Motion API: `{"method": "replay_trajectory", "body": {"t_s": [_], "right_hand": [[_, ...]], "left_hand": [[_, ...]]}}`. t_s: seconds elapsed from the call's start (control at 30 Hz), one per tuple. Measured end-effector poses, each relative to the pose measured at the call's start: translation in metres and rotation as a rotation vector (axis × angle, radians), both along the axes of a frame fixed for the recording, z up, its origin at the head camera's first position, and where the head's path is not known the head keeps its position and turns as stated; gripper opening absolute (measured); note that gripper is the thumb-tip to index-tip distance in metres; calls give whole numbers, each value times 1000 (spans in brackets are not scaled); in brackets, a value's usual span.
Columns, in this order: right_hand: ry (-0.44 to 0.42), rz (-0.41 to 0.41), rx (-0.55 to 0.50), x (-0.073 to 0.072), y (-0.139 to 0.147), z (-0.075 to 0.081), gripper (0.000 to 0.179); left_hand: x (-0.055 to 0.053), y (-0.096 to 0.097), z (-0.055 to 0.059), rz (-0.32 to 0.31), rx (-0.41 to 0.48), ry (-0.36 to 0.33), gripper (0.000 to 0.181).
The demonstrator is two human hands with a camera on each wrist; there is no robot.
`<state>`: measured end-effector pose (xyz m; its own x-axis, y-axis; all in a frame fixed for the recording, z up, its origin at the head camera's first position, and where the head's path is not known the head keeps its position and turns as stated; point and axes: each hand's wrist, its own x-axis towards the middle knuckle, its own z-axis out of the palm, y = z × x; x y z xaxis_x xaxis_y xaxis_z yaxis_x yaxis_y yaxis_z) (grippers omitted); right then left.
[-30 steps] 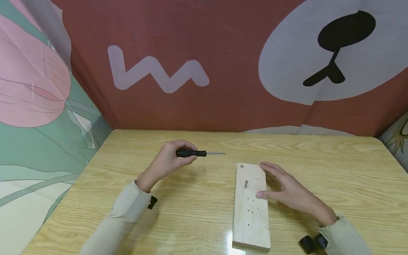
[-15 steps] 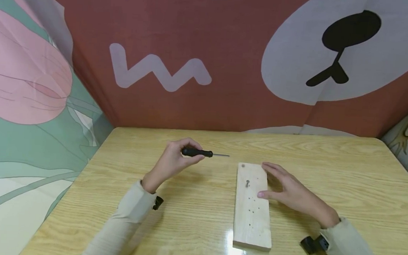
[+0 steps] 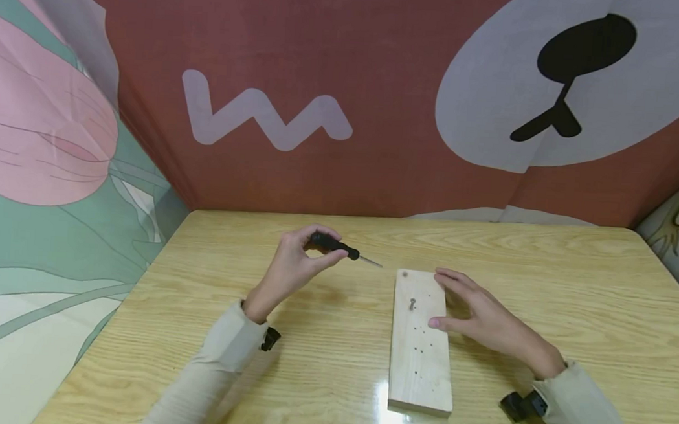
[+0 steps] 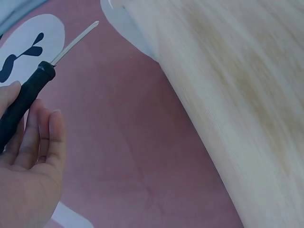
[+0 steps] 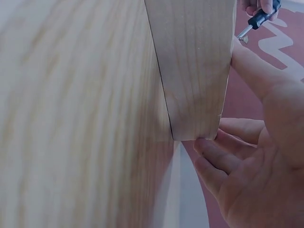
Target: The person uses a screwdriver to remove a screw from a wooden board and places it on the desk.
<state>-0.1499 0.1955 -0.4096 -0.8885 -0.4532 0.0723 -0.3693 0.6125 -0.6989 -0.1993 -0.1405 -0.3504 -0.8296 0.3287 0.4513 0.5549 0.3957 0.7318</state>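
Observation:
My left hand [image 3: 292,267] holds a black-handled screwdriver [image 3: 334,245] in the air, left of the board's far end. Its thin metal shaft points right and slightly down in the head view; the left wrist view shows the bare tip. A pale wooden board [image 3: 422,379] lies lengthwise on the table. From its right side my right hand [image 3: 482,315] grips it, thumb on the top face and fingers against the far end. One screw [image 3: 412,303] stands partly out of the board. Another screw head [image 3: 404,274] shows at the far left corner, and several small holes dot the top.
The wood-grain table [image 3: 317,379] ends at a back edge against a red cloth [image 3: 377,175] with a cartoon face. A floral cloth [image 3: 33,251] hangs to the left. Black wrist cameras stick out from both sleeves, the right one [image 3: 517,406] low beside the board.
My left hand has moved a little right with the screwdriver, whose shaft has tipped from level to slightly downward toward the board. The right hand keeps its place on the board.

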Motion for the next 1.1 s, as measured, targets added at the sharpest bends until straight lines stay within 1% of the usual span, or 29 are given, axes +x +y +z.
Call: {"method": "replay_trajectory", "body": {"t_s": [0.13, 0.3, 0.57, 0.77, 1.1], "right_hand": [[-6, -7, -9, 0, 0, -1, 88], [-14, -11, -9, -1, 1, -2, 90], [-13, -18, 23, -3, 0, -2, 92], [-2, -15, 29, -2, 0, -1, 91], [3, -9, 3, -2, 0, -1, 88]], "left_hand": [[1, 4, 0, -13, 34, 5, 24], [2, 10, 2, -16, 66, 5, 27], [4, 19, 3, -21, 136, -12, 26], [8, 24, 8, -19, 189, -66, 28], [14, 34, 15, -63, 258, -121, 28]]}}
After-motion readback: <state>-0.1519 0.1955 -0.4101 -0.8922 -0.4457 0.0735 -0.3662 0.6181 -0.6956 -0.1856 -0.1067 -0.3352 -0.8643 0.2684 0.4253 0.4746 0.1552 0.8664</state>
